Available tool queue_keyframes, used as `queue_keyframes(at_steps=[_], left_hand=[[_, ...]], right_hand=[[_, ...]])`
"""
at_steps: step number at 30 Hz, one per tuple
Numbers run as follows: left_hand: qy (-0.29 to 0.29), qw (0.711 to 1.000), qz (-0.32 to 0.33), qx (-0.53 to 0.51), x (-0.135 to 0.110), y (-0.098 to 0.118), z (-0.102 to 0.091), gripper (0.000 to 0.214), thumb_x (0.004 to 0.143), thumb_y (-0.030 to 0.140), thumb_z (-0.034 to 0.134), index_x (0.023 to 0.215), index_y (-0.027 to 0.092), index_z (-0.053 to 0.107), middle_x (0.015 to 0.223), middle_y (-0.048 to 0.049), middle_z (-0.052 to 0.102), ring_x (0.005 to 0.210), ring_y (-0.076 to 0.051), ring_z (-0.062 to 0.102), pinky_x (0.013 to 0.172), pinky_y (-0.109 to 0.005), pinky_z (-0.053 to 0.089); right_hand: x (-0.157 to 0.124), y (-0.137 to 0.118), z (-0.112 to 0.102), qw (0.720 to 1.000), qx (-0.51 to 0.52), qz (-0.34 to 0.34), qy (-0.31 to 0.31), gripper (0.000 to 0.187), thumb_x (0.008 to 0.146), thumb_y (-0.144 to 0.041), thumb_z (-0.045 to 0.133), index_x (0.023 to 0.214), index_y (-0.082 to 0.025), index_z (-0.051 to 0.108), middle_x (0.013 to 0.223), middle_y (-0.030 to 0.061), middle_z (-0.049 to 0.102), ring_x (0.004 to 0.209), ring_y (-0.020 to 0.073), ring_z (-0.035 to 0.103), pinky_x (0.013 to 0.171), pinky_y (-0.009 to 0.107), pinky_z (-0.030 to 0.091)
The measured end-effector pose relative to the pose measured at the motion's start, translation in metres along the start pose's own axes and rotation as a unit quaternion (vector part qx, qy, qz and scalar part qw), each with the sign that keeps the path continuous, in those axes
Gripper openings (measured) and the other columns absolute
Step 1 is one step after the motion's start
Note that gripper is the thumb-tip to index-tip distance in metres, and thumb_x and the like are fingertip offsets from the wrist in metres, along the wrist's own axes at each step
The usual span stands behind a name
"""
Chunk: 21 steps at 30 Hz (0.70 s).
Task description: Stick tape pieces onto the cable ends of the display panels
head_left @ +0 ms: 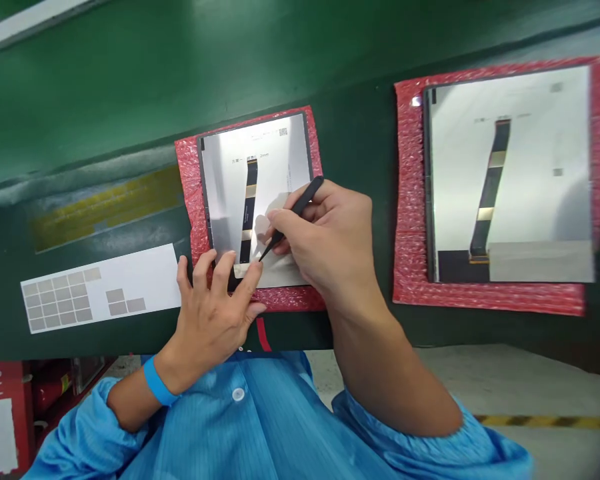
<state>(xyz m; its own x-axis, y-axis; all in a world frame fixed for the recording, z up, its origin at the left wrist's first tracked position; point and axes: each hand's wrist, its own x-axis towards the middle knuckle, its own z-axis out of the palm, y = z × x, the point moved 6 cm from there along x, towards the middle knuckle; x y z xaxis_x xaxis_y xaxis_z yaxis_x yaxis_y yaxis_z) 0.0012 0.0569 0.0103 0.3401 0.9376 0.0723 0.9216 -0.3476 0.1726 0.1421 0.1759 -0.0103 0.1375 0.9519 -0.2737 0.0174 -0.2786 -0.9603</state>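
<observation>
- On my feed the right hand (pixel 325 240) is pinched shut around a black pointed tool (pixel 294 215), held like a pen. It's probably tweezers, but it's too blurry for me to be sure.
- The tool's tip sits at the bottom end of the black flex cable (pixel 251 200), right beside a small pale sticker (pixel 242 271).
- The left hand (pixel 215 313) holds nothing. Its fingers are spread wide, with the fingertips pressing the lower edge of the silver panel (pixel 225 193) and one finger touching the sticker.
- That panel lies flat on a red bubble-wrap mat (pixel 187 173) on the green table (pixel 130 80), and the cable runs up its middle.
- Well apart to the right I see a second silver panel (pixel 535 167) on its own red mat (pixel 406 200), with the same kind of cable.
- Just left of the left hand there's a white sheet of grey square stickers (pixel 145 280), with a yellow tape strip (pixel 105 207) above it.
- There's a blue wristband (pixel 156 381) on the left wrist.
</observation>
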Motion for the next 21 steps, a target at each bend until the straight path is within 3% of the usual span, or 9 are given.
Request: queue_keyframes(at_steps=[5, 11, 14, 18, 21], left_hand=[[-0.014, 0.998, -0.010, 0.059, -0.008, -0.011, -0.011, 0.057, 0.101, 0.044, 0.074, 0.155, 0.034, 0.058, 0.155, -0.0175, 0.058, 0.144, -0.042, 0.049, 0.123, -0.079, 0.029], [-0.023, 0.997, 0.018, 0.075, -0.011, -0.006, -0.011, 0.064, 0.100, 0.053, 0.074, 0.156, 0.027, 0.058, 0.158, -0.0192, 0.058, 0.146, -0.043, 0.048, 0.123, -0.077, 0.031], [-0.034, 0.997, 0.023, 0.068, -0.012, -0.005, -0.008, 0.064, 0.100, 0.054, 0.073, 0.157, 0.030, 0.056, 0.161, -0.0173, 0.056, 0.148, -0.042, 0.048, 0.123, -0.077, 0.033], [-0.030, 0.997, -0.055, 0.049, -0.015, -0.026, -0.023, 0.044, 0.104, 0.044, 0.069, 0.145, 0.030, 0.067, 0.157, -0.0200, 0.056, 0.146, -0.047, 0.049, 0.117, -0.082, 0.035], [-0.001, 0.984, -0.168, -0.050, -0.003, -0.050, -0.035, 0.042, 0.108, 0.037, 0.059, 0.144, 0.017, 0.064, 0.150, -0.0241, 0.059, 0.140, -0.044, 0.055, 0.114, -0.067, 0.046]], right_hand=[[0.000, 0.003, 0.001, 1.000, 0.003, 0.001, 0.012, 0.019, 0.071, -0.010, 0.073, 0.073, -0.025, 0.061, 0.060, -0.0009, 0.069, 0.046, 0.0185, 0.065, 0.038, 0.027, 0.050], [0.001, 0.008, 0.005, 1.000, -0.009, -0.010, 0.001, 0.014, 0.072, -0.017, 0.073, 0.076, -0.023, 0.062, 0.062, -0.0009, 0.070, 0.047, 0.0179, 0.066, 0.040, 0.025, 0.050], [0.002, 0.012, 0.005, 1.000, -0.017, -0.016, 0.001, 0.014, 0.073, -0.019, 0.074, 0.078, -0.023, 0.062, 0.063, -0.0008, 0.071, 0.049, 0.0178, 0.067, 0.041, 0.024, 0.049], [0.002, 0.018, 0.007, 1.000, 0.016, 0.014, 0.006, 0.019, 0.071, -0.020, 0.078, 0.080, -0.022, 0.063, 0.064, -0.0007, 0.071, 0.048, 0.0161, 0.065, 0.042, 0.024, 0.049], [-0.001, 0.018, 0.013, 0.998, 0.056, 0.025, 0.007, 0.023, 0.069, -0.023, 0.082, 0.079, -0.021, 0.062, 0.063, -0.0006, 0.070, 0.046, 0.0153, 0.063, 0.042, 0.024, 0.049]])
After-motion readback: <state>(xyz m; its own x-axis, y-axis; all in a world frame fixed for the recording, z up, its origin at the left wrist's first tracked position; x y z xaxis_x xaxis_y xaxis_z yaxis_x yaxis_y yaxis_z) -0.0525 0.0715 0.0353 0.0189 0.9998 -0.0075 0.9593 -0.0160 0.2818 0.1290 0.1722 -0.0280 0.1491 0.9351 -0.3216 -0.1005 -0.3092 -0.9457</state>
